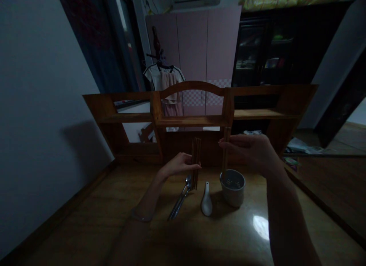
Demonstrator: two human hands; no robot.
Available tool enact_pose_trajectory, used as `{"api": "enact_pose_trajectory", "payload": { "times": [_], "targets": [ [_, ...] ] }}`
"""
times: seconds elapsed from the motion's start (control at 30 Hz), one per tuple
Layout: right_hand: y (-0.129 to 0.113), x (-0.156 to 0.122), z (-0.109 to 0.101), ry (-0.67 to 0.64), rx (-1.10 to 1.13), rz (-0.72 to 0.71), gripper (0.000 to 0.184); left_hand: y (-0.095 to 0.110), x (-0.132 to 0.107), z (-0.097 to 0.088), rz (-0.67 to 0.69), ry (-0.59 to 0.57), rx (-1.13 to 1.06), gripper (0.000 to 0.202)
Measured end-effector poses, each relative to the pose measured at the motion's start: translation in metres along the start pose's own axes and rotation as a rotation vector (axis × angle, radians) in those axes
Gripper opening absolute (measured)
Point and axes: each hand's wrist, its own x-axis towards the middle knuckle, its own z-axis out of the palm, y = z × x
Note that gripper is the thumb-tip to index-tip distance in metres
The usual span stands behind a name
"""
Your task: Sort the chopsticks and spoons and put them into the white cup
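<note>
My left hand (178, 166) is closed round a bundle of brown wooden chopsticks (196, 153), held upright above the desk. My right hand (251, 148) pinches a pair of chopsticks (225, 159) near their top, and their lower ends reach into a white perforated utensil cup (233, 188) standing on the wooden desk (94, 224). Two metal spoons (180, 199) lie on the desk just below my left hand. A white ceramic soup spoon (206, 200) lies between the metal spoons and the cup.
A wooden shelf unit (197, 119) rises at the back of the desk. A grey wall (34, 125) runs along the left. Behind stand a pink wardrobe (200, 48), hanging clothes (167, 88) and a dark cabinet (271, 48). A light glare (261, 226) shines on the desk.
</note>
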Motion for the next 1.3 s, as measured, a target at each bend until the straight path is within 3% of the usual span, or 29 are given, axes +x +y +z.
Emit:
{"api": "enact_pose_trajectory", "payload": {
  "times": [0.2,0.33,0.5,0.67,0.77,1.03,1.3],
  "targets": [
    [-0.016,-0.022,-0.033,0.258,-0.091,0.072,0.026,-0.013,0.007,0.008,0.021,-0.075,-0.003,0.041],
    [-0.035,-0.026,-0.037,0.296,0.006,0.06,0.021,-0.015,0.007,0.007,0.028,-0.094,-0.029,0.04],
    [-0.031,-0.011,-0.002,0.036,0.134,0.004,0.021,-0.018,0.003,-0.001,0.075,-0.146,-0.091,0.039],
    [0.009,0.012,0.052,-0.205,0.139,-0.047,0.024,-0.026,0.0,-0.008,0.07,-0.207,-0.088,0.039],
    [0.033,0.02,0.072,-0.298,0.127,-0.04,0.026,-0.033,0.001,-0.01,0.076,-0.213,-0.121,0.038],
    [0.059,0.023,0.085,-0.377,0.202,-0.026,0.033,-0.046,0.008,-0.009,0.09,-0.157,-0.015,0.033],
    [0.067,0.023,0.091,-0.443,0.3,-0.055,0.023,-0.041,0.007,-0.005,0.063,-0.094,0.08,0.032]
  ]
}}
